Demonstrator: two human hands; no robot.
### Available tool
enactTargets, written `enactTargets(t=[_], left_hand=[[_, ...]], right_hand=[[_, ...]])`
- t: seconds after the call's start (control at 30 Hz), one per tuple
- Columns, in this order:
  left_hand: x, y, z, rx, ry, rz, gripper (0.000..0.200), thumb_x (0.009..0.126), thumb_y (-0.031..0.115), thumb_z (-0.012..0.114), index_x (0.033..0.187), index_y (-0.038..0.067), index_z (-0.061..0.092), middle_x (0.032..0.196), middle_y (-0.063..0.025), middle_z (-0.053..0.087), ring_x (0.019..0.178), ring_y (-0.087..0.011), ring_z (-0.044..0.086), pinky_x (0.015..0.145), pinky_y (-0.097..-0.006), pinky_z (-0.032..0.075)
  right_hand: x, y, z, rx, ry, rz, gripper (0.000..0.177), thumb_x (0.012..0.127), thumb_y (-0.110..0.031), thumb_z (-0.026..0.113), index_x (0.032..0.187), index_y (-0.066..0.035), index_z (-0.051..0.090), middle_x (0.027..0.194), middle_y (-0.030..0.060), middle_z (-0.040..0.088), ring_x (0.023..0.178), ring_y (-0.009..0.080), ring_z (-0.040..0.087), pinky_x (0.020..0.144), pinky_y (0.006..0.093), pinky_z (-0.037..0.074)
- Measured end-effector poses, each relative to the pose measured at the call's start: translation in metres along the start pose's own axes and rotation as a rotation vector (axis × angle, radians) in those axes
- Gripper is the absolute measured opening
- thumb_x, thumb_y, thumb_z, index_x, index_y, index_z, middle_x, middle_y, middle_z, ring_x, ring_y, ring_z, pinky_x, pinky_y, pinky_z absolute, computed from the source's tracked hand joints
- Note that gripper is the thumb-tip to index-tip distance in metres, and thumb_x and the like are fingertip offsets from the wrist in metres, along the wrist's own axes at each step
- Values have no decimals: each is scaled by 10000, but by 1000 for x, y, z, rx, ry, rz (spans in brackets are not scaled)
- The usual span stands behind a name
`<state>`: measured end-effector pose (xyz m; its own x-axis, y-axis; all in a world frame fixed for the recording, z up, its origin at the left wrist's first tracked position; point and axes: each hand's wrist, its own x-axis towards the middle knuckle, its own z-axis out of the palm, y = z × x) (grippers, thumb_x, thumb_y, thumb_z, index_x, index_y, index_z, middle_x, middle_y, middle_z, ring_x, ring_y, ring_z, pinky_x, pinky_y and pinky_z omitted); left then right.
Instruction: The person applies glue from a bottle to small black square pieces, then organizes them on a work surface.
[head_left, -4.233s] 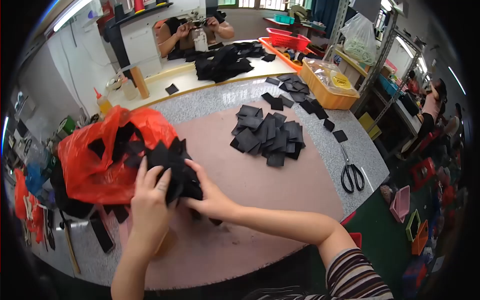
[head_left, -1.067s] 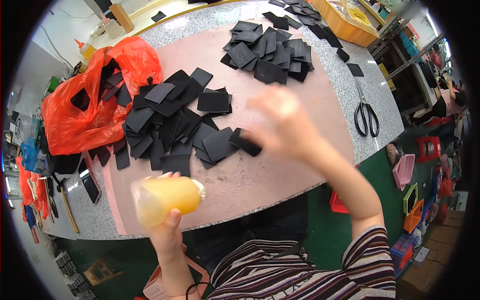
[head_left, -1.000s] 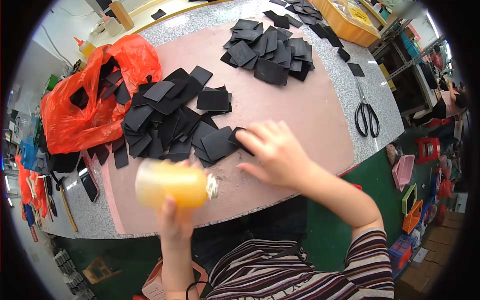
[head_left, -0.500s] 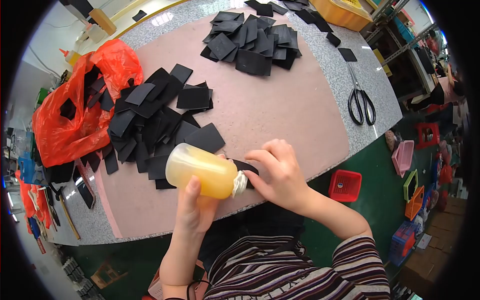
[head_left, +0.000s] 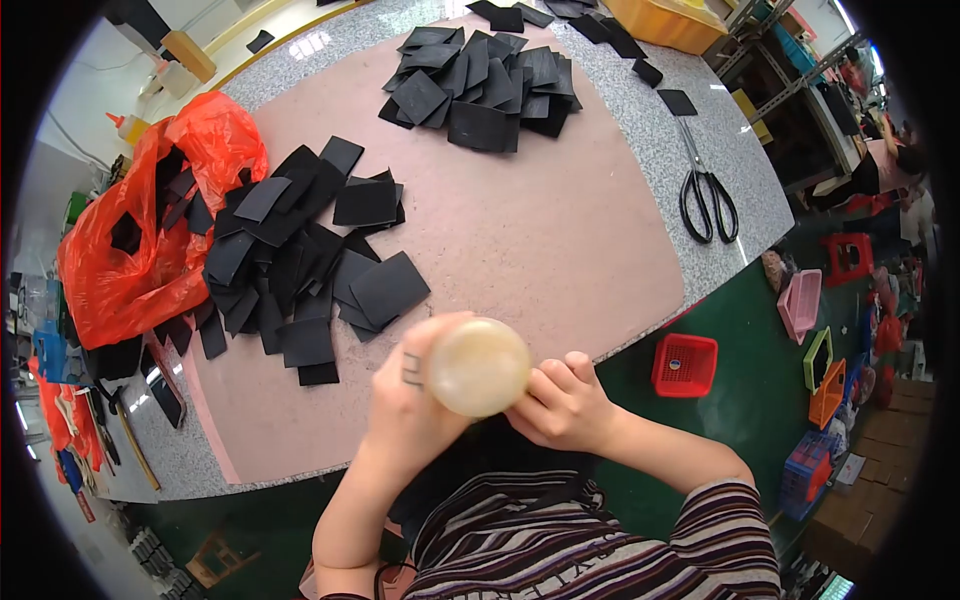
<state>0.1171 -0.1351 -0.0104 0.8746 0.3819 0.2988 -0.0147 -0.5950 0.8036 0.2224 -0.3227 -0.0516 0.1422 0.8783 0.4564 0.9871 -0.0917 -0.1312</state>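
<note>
A translucent plastic bottle has its round base turned up toward the camera, near the table's front edge. My left hand is wrapped round its left side. Close against the bottle's right side is my right hand, its fingers curled; whatever they hold is hidden. The black strip and the bottle's neck are out of sight. To the left of the bottle lies a loose heap of black rectangular pieces, and a second heap of black pieces lies farther back.
A red plastic bag stands at the left of the pink mat. Black-handled scissors lie on the speckled table at right. A yellow bin is at the back. A red basket stands on the green floor. Another person is far right.
The bottle has tipped from lying sideways to base toward the camera, and has moved right. My right hand has lowered and its fingers have curled in. The black strip is no longer visible.
</note>
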Motion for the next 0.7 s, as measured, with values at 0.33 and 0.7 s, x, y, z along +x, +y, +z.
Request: enactTargets(t=[0.33, 0.7], left_hand=[[-10, 3, -11, 78, 6, 70, 650, 692, 18, 847, 1273, 30, 555, 1230, -175, 659, 1062, -319, 690, 901, -373, 561], [-37, -20, -90, -217, 524, -89, 905, 809, 374, 840, 1414, -34, 305, 1294, -240, 557, 1209, -368, 593, 1047, -482, 472]], right_hand=[[5, 3, -4, 46, -21, -24, 231, 808, -206, 709, 1006, -87, 711, 756, -18, 451, 731, 142, 485, 746, 341, 297], [107, 38, 2, 751, -90, 373, 279, 772, -32, 639, 1049, -26, 602, 841, 97, 625, 782, 297, 626, 753, 410, 481]])
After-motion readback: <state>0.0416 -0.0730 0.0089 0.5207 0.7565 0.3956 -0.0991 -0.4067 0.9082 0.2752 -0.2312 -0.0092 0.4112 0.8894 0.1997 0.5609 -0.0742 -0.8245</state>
